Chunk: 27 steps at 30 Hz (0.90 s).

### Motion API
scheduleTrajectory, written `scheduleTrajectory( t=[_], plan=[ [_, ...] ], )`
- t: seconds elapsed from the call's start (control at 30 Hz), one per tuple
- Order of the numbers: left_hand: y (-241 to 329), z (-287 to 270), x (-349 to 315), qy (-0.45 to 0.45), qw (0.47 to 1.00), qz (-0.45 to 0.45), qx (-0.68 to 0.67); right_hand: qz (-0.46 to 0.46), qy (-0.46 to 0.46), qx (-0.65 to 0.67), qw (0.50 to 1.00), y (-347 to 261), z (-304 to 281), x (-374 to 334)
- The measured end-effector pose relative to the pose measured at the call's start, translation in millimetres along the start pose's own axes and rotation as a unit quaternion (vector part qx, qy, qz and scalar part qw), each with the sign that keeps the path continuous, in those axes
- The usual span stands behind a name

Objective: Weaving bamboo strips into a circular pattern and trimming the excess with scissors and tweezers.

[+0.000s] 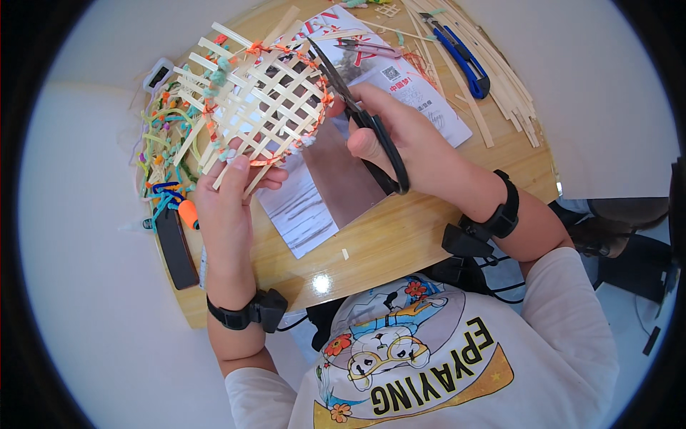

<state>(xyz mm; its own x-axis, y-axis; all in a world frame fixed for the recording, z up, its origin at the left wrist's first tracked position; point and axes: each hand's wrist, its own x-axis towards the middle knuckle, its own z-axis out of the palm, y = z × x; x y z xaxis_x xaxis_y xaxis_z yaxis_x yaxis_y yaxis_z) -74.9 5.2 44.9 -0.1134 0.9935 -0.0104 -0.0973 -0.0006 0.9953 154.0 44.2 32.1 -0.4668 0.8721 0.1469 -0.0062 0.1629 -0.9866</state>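
Above the round, pale wooden table (400, 236), a flat open lattice of woven pale bamboo strips (254, 93), edged with orange and teal cord, is held tilted up off the surface. Its near-left rim is pinched by the left hand (227, 196), thumb on top and fingers curled closed underneath. A pair of black-handled scissors (357, 114) is gripped by the right hand (404, 139), fingers closed through the loops, and the blades (narrowly parted, as far as can be told) are laid against the lattice's right rim. Black bands are worn on both wrists. Beneath the lattice, printed paper sheets (300, 207) are spread on the table. At the far right, a bundle of loose bamboo strips (500, 79) is seen with a blue utility knife (464, 64) lying on it. At the left edge, a tangle of coloured cords (161, 143) is heaped beside a black rectangular block (175, 247).
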Motion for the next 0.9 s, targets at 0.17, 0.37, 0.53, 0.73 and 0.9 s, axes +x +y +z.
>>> scheduleTrajectory(
  t=[0.17, 0.37, 0.53, 0.73, 0.9],
  plan=[
    [1.5, 0.9, -0.4, -0.006, 1.000, 0.003, -0.007, -0.006, 0.007, -0.003, 1.000, 1.8, 0.5, 0.1],
    [0.3, -0.2, 0.1, -0.004, 1.000, 0.002, -0.012, 0.025, -0.006, 0.029, 0.999, -5.0, -1.7, 0.5],
    [0.0, 2.3, 0.5, -0.017, 1.000, -0.005, 0.000, 0.003, 0.012, 0.004, 1.000, 1.2, 0.6, 0.7],
    [0.6, 1.4, -1.1, -0.012, 1.000, -0.010, 0.007, 0.015, 0.006, 0.000, 1.000, -1.1, -1.0, 0.7],
    [1.0, 3.5, -1.9, -0.007, 1.000, -0.009, 0.014, 0.025, 0.011, -0.014, 1.000, -0.9, -0.8, 0.0]
  ],
)
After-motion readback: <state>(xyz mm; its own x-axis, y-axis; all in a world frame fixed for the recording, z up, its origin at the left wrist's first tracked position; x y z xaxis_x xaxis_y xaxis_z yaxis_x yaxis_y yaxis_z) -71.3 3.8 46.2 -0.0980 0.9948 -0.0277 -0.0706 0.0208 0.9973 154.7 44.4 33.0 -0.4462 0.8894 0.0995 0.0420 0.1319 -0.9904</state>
